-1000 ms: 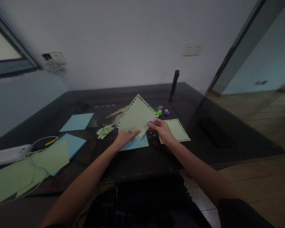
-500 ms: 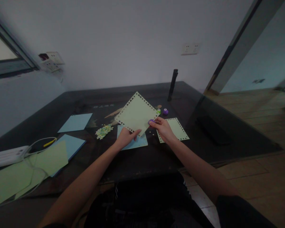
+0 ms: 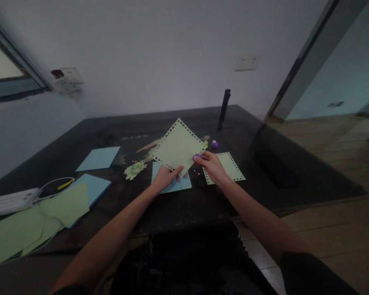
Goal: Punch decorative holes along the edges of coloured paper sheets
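My left hand (image 3: 167, 178) grips the lower corner of a pale green sheet of paper (image 3: 178, 144), thumb on top. The sheet is held up at a slant, and small holes run along three of its edges. At its lower right edge, my right hand (image 3: 212, 164) is closed on a small purple craft punch (image 3: 197, 157), which sits over the paper's edge. Beneath the left hand lies a blue sheet (image 3: 178, 185) with punched edges. Another punched green sheet (image 3: 230, 166) lies beside my right hand, partly covered by it.
A purple punch (image 3: 214, 144) and a green one (image 3: 205, 144) stand behind the held sheet. Paper bits (image 3: 135, 169) are piled at left. Blue paper (image 3: 98, 158), green sheets (image 3: 58, 209) and a power strip (image 3: 9, 203) lie farther left. A black upright object (image 3: 224, 110) stands at the back.
The held green sheet has shifted very slightly to the right. Both hands keep their grips, and the purple punch stays at the sheet's lower right edge.
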`<move>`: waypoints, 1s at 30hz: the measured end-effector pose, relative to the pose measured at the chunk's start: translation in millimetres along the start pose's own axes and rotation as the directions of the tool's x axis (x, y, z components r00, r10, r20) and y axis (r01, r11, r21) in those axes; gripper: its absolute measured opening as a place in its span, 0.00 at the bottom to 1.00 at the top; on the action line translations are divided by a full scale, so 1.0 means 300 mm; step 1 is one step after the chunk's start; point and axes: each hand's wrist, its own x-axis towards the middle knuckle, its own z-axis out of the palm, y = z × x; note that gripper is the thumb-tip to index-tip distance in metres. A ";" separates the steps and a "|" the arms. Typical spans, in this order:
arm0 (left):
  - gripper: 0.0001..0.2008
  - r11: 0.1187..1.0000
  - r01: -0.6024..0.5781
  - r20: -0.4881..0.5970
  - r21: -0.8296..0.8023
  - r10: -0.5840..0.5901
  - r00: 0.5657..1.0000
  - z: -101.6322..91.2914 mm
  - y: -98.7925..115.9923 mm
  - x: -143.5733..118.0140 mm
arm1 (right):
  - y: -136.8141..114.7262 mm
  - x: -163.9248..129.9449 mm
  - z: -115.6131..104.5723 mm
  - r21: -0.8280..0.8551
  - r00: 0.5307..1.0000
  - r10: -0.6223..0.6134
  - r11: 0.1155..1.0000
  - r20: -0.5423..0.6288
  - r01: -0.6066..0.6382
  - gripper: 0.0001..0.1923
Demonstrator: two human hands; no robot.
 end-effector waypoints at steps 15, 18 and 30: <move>0.14 0.996 0.053 -0.073 -0.066 -0.058 0.996 -0.001 -0.005 0.005 | -0.023 -0.007 0.004 0.006 0.998 0.050 0.999 0.036 -0.050 0.17; 0.14 0.996 0.039 -0.112 -0.082 -0.048 0.993 -0.006 -0.016 0.006 | -0.037 -0.013 0.004 0.005 0.993 0.092 0.996 0.073 -0.093 0.18; 0.15 0.994 0.049 -0.139 -0.095 -0.062 0.988 -0.030 -0.040 0.007 | -0.053 -0.004 -0.025 -0.053 0.976 0.165 0.986 0.145 -0.159 0.18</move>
